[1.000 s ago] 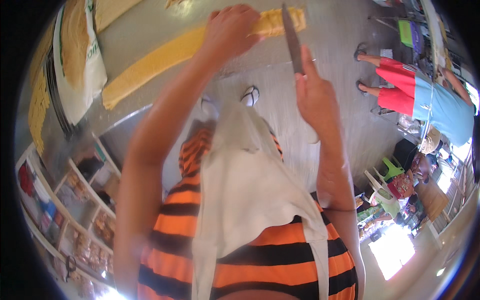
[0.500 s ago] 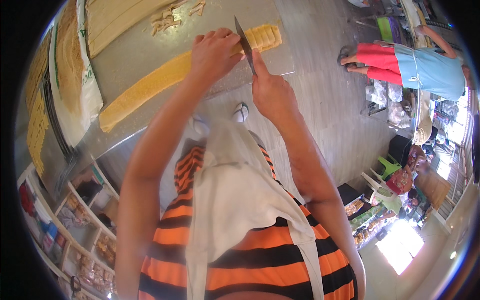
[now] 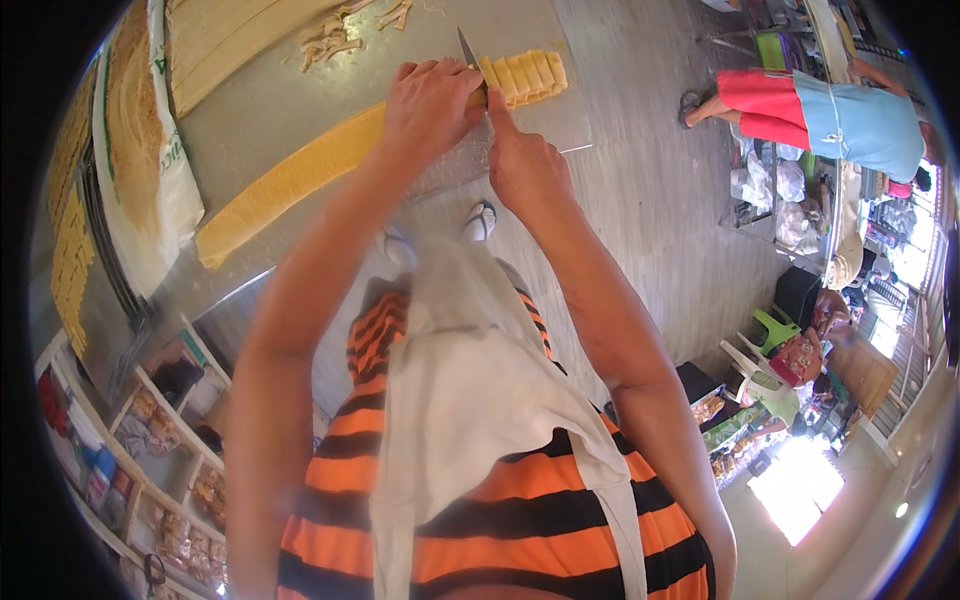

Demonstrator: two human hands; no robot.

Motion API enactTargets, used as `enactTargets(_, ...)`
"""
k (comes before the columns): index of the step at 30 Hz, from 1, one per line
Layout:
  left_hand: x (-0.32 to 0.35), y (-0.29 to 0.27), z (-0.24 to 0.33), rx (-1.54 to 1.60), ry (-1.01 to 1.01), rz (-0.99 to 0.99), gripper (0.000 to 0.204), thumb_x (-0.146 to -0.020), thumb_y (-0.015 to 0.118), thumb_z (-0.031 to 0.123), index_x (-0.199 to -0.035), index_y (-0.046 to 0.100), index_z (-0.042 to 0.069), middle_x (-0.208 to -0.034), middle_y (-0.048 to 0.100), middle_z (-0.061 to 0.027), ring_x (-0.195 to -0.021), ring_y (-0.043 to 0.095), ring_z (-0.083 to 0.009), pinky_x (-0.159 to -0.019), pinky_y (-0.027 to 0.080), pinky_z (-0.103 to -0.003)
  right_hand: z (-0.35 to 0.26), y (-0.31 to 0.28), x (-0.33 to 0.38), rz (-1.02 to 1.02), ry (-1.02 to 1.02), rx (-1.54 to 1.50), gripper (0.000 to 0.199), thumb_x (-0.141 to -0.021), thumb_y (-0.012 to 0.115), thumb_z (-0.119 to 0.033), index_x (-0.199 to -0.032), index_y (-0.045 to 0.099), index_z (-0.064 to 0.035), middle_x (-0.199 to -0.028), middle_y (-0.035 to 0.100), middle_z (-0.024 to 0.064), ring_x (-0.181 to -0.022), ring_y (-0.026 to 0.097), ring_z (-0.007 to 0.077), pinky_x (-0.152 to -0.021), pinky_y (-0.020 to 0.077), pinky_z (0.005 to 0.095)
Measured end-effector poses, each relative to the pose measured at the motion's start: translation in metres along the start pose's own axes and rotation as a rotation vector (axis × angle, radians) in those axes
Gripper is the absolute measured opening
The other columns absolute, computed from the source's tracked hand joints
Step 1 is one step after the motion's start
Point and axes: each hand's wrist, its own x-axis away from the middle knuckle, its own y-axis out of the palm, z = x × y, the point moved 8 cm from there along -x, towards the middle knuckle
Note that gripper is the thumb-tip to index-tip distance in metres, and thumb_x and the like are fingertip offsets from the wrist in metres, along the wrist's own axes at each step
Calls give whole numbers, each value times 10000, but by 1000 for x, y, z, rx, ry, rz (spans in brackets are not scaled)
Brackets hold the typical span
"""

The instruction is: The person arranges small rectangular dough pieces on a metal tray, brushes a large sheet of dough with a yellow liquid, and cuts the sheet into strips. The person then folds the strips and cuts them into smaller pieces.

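Note:
A long yellow strip of dough (image 3: 290,180), apparently rolled or folded, lies across the metal table. My left hand (image 3: 428,108) rests over it with curled fingers, pressing it near its right end. Just right of those fingers, my right hand (image 3: 532,170) grips a knife (image 3: 467,46), index finger stretched along it. The blade points away from me and lies across the dough at the edge of the cut part; its handle is mostly hidden in my hand. Several cut slices (image 3: 528,76) sit close together at the strip's right end.
Dough scraps (image 3: 328,42) and a flat dough sheet (image 3: 240,40) lie farther back. A floury white sack (image 3: 150,200) and cut yellow pieces (image 3: 72,265) are at the left. Shelves (image 3: 165,430) stand lower left. A person in a blue shirt (image 3: 865,120) stands at the right.
My right hand and the knife have shifted left, bringing the blade close against my left fingers. My left hand stays on the dough. The person at the right has moved slightly.

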Motion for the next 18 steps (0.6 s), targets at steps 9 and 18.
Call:
enactTargets(9, 2, -3, -5, 70, -69, -56, 340, -768, 778, 254, -1073, 708, 121, -1137, 686, -23, -1081, 634, -249, -962, 424, -437, 22, -6, 93, -263, 171, 0, 704, -936, 487, -116, -1580, 207, -148, -828, 686, 247, -775, 675, 444, -729, 514, 555)
enactTargets(18, 7, -15, -12, 90, -111, -40, 352, -744, 778, 272, -1060, 709, 134, -1132, 685, -25, -1088, 623, -242, -941, 422, -447, -4, -19, 30, -45, 23, 11, 622, -996, 476, -187, -1571, 240, -193, -812, 665, 278, -782, 653, 465, -739, 489, 568)
